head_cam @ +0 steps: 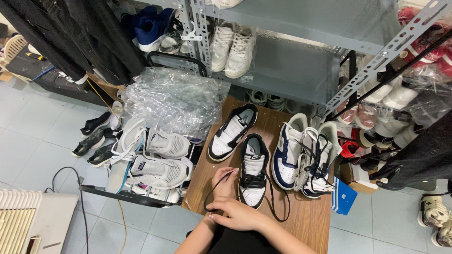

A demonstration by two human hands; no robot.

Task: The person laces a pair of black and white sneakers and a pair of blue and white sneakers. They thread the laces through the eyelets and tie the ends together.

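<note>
left hand (pixel 225 181) fingers pinch a black lace (pixel 214 188) beside the black-and-white sneaker (pixel 253 171); right hand (pixel 238 214) fingers curl closed over the lace on the table (pixel 306 216).

Both hands (pixel 233 202) together — pinch grip

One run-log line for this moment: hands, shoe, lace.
left hand: pinching black lace | right hand: on lace end | black-and-white shoe: upright on wooden table, partly laced
</note>
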